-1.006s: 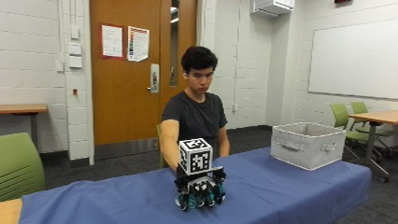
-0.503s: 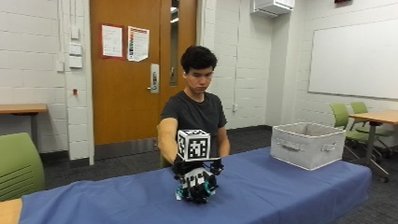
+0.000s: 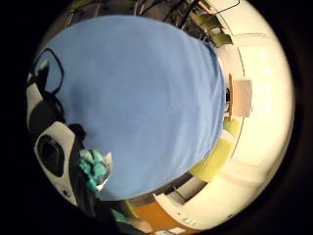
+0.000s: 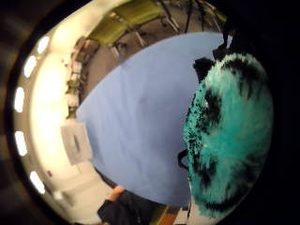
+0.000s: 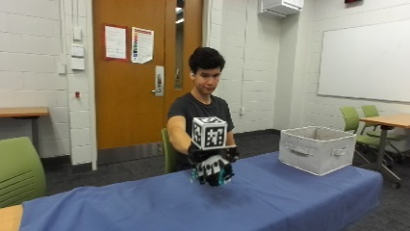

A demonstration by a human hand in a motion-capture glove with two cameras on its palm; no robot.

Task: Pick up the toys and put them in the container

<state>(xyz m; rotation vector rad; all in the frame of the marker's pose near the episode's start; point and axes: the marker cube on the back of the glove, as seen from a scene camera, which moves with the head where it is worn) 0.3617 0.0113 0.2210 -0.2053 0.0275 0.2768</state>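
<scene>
a person sat behind a long surface [image 5: 288,202] covered in blue cloth. the gloved right hand [image 5: 212,168] was raised above the cloth, near the middle of the surface, not touching it. its fingers [image 5: 206,172] were curled round a toy [image 5: 221,177], a fluffy teal thing with black markings, of which only small bits of teal showed between the black fingers in the outside view. in the thumb side palm view the toy [image 4: 228,136] filled much of the picture, right against the palm, its teal fur blotched with black. in the little finger side view a smaller tuft of the toy [image 3: 94,168] showed beside the glove, with bare blue cloth spread below.

the container [image 5: 316,148], a pale fabric bin with a handle slot on its side, stood on the surface toward the person's left, well apart from the hand. it was open at the top; what it held could not be seen. no other toys showed on the cloth.

the step in hand looked like the carry: the toy was gripped and lifted, not yet over the container. the next move would call for taking the hand sideways across the surface until it was above the open top, high enough to pass the rim, then opening the fingers to let the toy drop inside.
</scene>
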